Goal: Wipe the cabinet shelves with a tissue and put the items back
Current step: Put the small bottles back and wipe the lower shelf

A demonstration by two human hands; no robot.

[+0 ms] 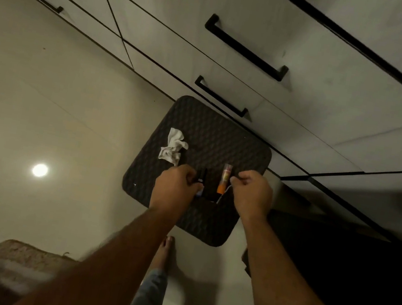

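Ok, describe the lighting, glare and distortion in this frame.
Head view: dim, warm light; a round lamp reflection glares off the glossy floor; wide-angle lens slants the cabinet fronts; the right edge falls into near-black shadow; small items at both hands' grip are murky against the dark stool top.

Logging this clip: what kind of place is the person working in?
Most likely a room at home, beside built-in storage. Pale cabinet fronts with a black bar handle line the wall, a dark woven stool stands on a glossy tiled floor, and the person is barefoot. A crumpled tissue lies on the stool.
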